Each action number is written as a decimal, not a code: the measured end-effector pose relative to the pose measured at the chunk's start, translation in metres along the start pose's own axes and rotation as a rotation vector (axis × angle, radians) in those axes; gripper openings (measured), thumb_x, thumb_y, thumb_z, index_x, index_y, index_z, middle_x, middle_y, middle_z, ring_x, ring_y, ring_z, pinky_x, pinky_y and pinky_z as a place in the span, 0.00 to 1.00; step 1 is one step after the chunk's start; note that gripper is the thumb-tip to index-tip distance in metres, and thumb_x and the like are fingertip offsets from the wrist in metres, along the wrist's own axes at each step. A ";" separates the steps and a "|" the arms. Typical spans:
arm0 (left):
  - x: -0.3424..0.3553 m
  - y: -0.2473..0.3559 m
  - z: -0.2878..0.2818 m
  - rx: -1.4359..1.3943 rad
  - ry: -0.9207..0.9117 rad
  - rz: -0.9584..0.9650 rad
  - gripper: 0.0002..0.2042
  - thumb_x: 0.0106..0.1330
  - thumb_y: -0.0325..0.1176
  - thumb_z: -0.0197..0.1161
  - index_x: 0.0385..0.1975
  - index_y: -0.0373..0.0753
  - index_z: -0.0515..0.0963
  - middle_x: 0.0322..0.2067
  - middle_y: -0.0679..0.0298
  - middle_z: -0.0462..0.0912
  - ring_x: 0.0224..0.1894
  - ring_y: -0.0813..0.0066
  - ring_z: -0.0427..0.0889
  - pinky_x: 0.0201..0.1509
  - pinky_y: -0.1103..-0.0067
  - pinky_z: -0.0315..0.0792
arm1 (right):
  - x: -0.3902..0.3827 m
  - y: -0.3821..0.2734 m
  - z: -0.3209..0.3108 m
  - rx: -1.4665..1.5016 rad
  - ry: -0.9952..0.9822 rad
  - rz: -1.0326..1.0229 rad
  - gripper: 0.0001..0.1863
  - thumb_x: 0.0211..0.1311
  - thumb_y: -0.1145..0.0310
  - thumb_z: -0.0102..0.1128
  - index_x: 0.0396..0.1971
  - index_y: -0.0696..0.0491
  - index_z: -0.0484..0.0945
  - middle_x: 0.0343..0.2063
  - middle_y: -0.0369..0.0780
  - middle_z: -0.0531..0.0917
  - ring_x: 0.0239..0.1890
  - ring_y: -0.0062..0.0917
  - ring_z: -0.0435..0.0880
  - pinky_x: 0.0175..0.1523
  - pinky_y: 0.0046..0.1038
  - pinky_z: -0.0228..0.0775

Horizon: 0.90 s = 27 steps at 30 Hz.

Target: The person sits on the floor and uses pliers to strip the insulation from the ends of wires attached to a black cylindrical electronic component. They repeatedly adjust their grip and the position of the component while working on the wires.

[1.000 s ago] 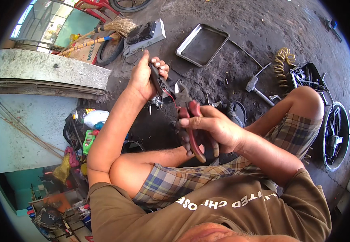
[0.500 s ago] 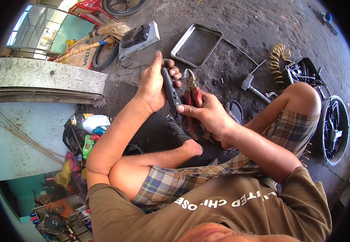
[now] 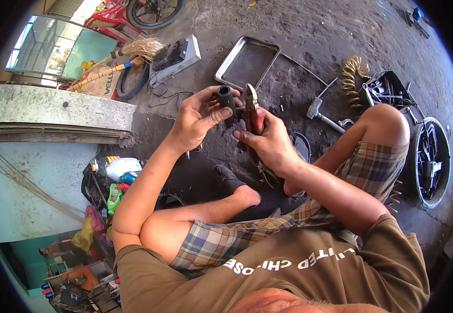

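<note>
My left hand [image 3: 191,123] is closed around a short black tube [image 3: 227,103], whose round open end faces up. The thumb presses on the tube's near side. Close on the right, my right hand [image 3: 272,145] grips pliers [image 3: 252,99] with red handles, their metal jaws pointing up and away from me. The jaws are beside the tube; whether they touch it I cannot tell. The fingers of my right hand are partly hidden behind the handles.
A metal tray [image 3: 247,62] lies just beyond my hands. On the right are a hammer-like tool [image 3: 315,108], a coiled hose [image 3: 352,78], a box of tools [image 3: 393,91] and a round basin [image 3: 444,156] of parts. Bottles [image 3: 122,169] stand at my left.
My left hand has turned the tube from slanting lengthwise to showing its open end. My right thumb has come off the tube; the pliers stay in that hand.
</note>
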State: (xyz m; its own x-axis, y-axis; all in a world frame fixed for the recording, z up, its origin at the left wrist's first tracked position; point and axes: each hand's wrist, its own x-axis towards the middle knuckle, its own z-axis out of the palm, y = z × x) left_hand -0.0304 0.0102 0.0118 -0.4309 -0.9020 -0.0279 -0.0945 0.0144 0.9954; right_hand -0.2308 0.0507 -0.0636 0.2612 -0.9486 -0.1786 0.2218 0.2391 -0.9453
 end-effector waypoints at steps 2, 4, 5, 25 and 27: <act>-0.001 -0.003 -0.006 0.118 -0.045 0.086 0.22 0.70 0.20 0.69 0.64 0.32 0.76 0.51 0.57 0.85 0.61 0.67 0.82 0.69 0.72 0.75 | 0.003 0.002 -0.002 -0.067 0.027 -0.013 0.14 0.66 0.73 0.73 0.46 0.60 0.78 0.29 0.34 0.80 0.30 0.14 0.76 0.35 0.25 0.73; -0.001 -0.005 -0.010 0.262 -0.032 0.215 0.21 0.67 0.21 0.72 0.60 0.34 0.80 0.51 0.61 0.86 0.56 0.71 0.84 0.64 0.74 0.76 | 0.004 0.003 -0.001 -0.021 0.036 0.000 0.14 0.65 0.73 0.73 0.46 0.60 0.78 0.29 0.34 0.81 0.30 0.16 0.77 0.36 0.26 0.74; -0.001 -0.006 -0.011 0.333 -0.024 0.278 0.20 0.65 0.21 0.73 0.58 0.35 0.82 0.51 0.62 0.86 0.53 0.73 0.85 0.61 0.76 0.76 | 0.002 -0.001 0.000 0.021 0.027 0.037 0.14 0.65 0.73 0.73 0.46 0.60 0.78 0.29 0.34 0.81 0.30 0.16 0.78 0.36 0.27 0.74; -0.006 0.013 -0.018 0.706 -0.002 0.279 0.19 0.59 0.23 0.78 0.52 0.39 0.87 0.47 0.61 0.85 0.50 0.69 0.85 0.56 0.73 0.78 | -0.004 -0.010 -0.002 0.090 -0.071 0.302 0.10 0.71 0.72 0.66 0.46 0.57 0.77 0.32 0.34 0.81 0.32 0.17 0.79 0.35 0.27 0.74; -0.003 0.010 -0.018 0.708 0.006 0.281 0.19 0.59 0.24 0.78 0.52 0.39 0.87 0.46 0.62 0.85 0.48 0.70 0.86 0.52 0.73 0.79 | -0.004 -0.005 -0.002 0.100 -0.055 0.268 0.11 0.68 0.70 0.67 0.42 0.59 0.76 0.29 0.36 0.81 0.30 0.20 0.80 0.36 0.30 0.74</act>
State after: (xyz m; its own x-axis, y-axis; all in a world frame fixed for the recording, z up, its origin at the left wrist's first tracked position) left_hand -0.0135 0.0054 0.0233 -0.5193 -0.8256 0.2208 -0.5358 0.5158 0.6685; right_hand -0.2346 0.0528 -0.0590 0.3725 -0.8370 -0.4008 0.2287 0.5014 -0.8345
